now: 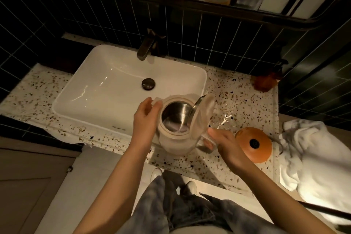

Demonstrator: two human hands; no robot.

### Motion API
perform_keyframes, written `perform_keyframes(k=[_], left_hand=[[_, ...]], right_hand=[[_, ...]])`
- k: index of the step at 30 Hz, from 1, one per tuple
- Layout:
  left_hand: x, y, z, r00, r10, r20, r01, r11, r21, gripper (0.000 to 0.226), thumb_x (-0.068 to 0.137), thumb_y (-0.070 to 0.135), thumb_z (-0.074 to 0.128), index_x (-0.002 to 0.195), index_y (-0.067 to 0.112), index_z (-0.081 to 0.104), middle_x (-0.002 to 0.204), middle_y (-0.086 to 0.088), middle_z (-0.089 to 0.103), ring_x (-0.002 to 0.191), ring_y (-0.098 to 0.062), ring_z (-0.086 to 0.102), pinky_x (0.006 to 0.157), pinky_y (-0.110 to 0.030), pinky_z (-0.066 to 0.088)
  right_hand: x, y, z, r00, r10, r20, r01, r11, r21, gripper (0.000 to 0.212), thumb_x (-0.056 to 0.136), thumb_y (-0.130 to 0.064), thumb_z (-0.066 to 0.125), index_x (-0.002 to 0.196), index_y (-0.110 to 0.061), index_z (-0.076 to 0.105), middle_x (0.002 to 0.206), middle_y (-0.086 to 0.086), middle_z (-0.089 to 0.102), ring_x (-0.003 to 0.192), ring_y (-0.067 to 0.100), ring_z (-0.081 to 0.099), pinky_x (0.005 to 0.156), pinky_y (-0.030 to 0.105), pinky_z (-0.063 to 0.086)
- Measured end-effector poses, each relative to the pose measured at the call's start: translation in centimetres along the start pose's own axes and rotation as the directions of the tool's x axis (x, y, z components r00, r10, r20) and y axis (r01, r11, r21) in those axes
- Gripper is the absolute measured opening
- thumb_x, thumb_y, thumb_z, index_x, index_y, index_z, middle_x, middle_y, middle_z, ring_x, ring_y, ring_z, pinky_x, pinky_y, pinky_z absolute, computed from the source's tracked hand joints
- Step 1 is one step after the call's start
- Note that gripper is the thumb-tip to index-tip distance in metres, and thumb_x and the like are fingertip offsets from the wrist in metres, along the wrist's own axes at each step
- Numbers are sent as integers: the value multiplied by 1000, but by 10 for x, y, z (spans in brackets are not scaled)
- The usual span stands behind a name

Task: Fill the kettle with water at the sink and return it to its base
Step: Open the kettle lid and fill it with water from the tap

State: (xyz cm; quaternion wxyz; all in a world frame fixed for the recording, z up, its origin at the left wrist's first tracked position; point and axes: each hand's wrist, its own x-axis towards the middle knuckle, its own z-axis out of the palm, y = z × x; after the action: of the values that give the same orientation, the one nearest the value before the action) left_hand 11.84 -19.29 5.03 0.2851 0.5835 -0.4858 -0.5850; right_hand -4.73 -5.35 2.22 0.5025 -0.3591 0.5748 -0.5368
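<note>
Kettle handle (208, 143) behind right hand (228, 148)

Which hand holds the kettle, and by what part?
Right hand grips the kettle by its handle; left hand rests against its body near the spout.

Both hands (145, 119) (226, 144) forward — fingers curled

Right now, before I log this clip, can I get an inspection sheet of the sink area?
Surface: speckled countertop, dry-looking.
Job's things: kettle off its base, lid open, by the sink; tap not running; orange base to the right.
Clutter: white towel; amber bottle at the wall.
Hands: left hand against the kettle's side; right hand at the handle, grip unclear.
Cables: a thin cord beside the base.
Surroundings: dark tiles, mirror above.
</note>
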Motion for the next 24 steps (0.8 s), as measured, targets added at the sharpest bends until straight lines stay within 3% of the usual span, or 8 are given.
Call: perform_keyframes(k=[3, 5, 7, 9, 13, 19, 24], left_hand=[[8, -7, 0, 985, -110, 135, 124, 987, -101, 42, 92, 50, 54, 117, 20, 69, 107, -5, 75, 105, -23, 68, 85, -31, 51], [14, -12, 0, 972, -131, 194, 159, 978, -137, 43, 92, 52, 51, 110, 21, 73, 104, -6, 77, 103, -23, 70, 92, -37, 52], [21, -12, -2, 965, -132, 225, 170, 972, -160, 40, 93, 50, 51, 111, 22, 74, 104, -3, 77, 103, -20, 70, 94, -37, 51], [31, -11, -7, 961, -125, 247, 178, 963, -202, 37, 93, 46, 53, 113, 22, 73, 107, -1, 77, 106, -18, 69, 96, -36, 50], [61, -7, -26, 955, -96, 282, 161, 962, -220, 34, 95, 39, 53, 118, 21, 71, 111, -1, 76, 109, -15, 68, 98, -34, 49], [126, 10, -56, 941, -60, 334, 136, 968, -209, 35, 96, 39, 50, 119, 22, 71, 114, 0, 75, 110, -13, 67, 96, -30, 48], [185, 16, -65, 923, -246, 295, 290, 950, -117, 35, 90, 47, 55, 112, 26, 73, 109, 3, 76, 112, -17, 63, 98, -35, 46]], right_hand=[[4, -1, 1, 999, 16, -32, -17, 1000, -12, 66, 81, -57, 55, 60, 6, 56, 60, 21, 51, 55, 21, 47, 62, 21, 42], [9, -3, 3, 999, 17, -46, -18, 1000, -8, 67, 81, -54, 57, 61, 9, 54, 60, 30, 47, 55, 24, 44, 60, 25, 40], [19, -7, 6, 995, 34, -89, -34, 999, 3, 64, 80, -49, 58, 61, 12, 52, 61, 35, 46, 55, 26, 43, 59, 24, 41], [31, -12, 12, 992, 45, -119, -45, 999, 5, 63, 78, -47, 59, 60, 12, 49, 57, 26, 46, 52, 28, 40, 57, 23, 42], [66, -19, 32, 969, 89, -229, -91, 996, 0, 37, 79, -38, 60, 50, -15, 60, 54, 8, 48, 52, 22, 44, 56, 24, 43], [134, -19, 67, 955, 156, -252, -150, 988, 45, 37, 83, -33, 57, 52, -15, 63, 53, 4, 53, 51, 13, 48, 60, 24, 43], [195, -7, 84, 909, 311, -276, -296, 950, 97, 36, 75, -42, 59, 51, -15, 61, 49, 4, 50, 52, 18, 42, 61, 37, 33]])
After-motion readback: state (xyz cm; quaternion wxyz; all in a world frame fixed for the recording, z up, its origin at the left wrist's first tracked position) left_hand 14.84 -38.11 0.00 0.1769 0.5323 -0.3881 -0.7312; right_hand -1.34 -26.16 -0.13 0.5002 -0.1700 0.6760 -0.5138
